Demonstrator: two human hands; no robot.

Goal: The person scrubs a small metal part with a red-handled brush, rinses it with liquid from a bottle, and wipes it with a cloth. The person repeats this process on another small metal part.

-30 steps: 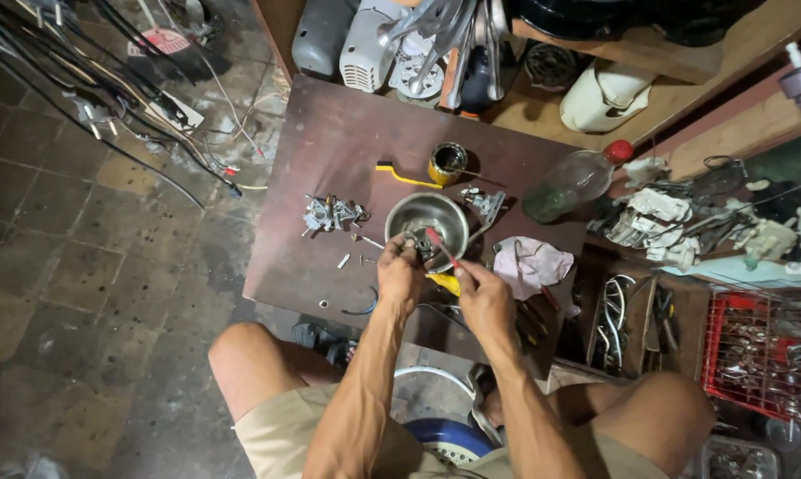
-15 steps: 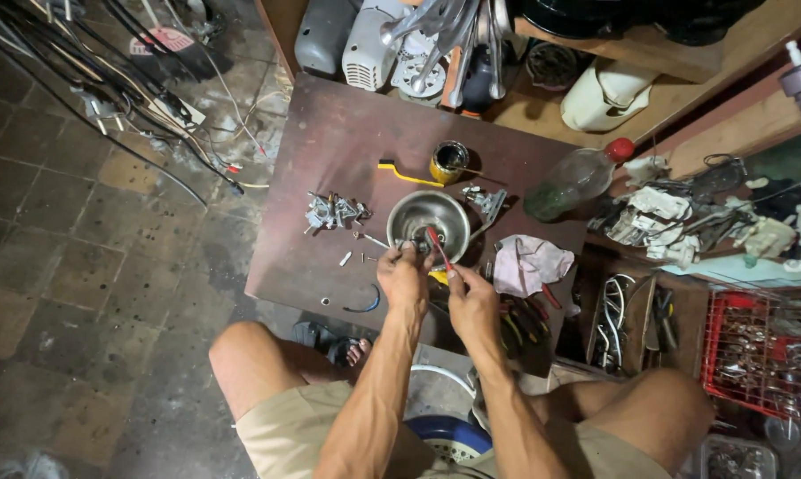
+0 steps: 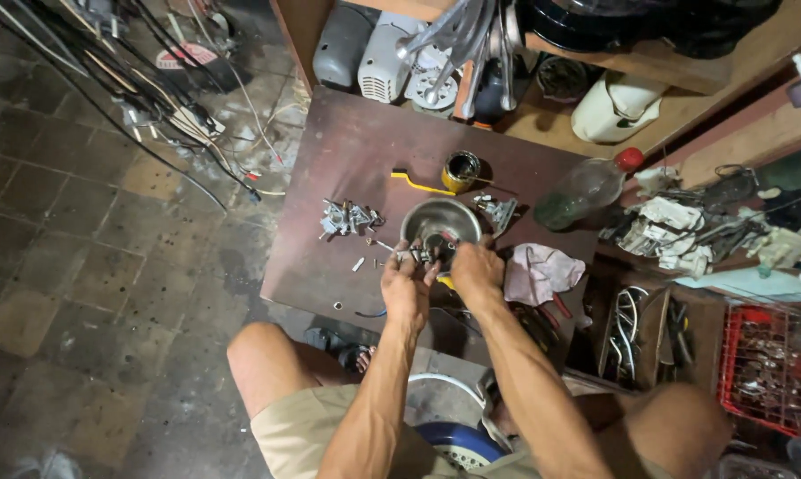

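- A small metal part [image 3: 421, 256] sits between the two hands, just at the near rim of a round metal bowl [image 3: 442, 222] on a dark brown worktop [image 3: 347, 160].
- The left hand [image 3: 407, 288] has its fingers [image 3: 400, 259] curled closed around the small metal part, pinching it from the left.
- The right hand [image 3: 477, 270] is bunched with its fingers folded in toward the same part and seems to grip it; its fingertips are turned away from the camera, so the exact hold cannot be seen. A bit of yellow shows under this hand; what it belongs to cannot be told.
- Both bare forearms reach up from the bottom of the view, and the person's bare knees flank them.
- Left of the bowl lies a grey metal assembly [image 3: 345, 217], with a few loose small pieces scattered on the worktop near it.
- Behind the bowl stand a small open tin can [image 3: 461, 170] and a yellow-handled tool [image 3: 416, 183] lying beside it.
- Right of the bowl lies another small metal piece [image 3: 497, 209], and nearer the person a crumpled pinkish cloth [image 3: 540, 273].
- A clear plastic bottle with a red cap [image 3: 587, 188] lies tilted at the worktop's right edge.
- A red wire basket [image 3: 770, 372] of metal bits sits far right.
- Dark cables [image 3: 134, 98] trail across the tiled floor at upper left.
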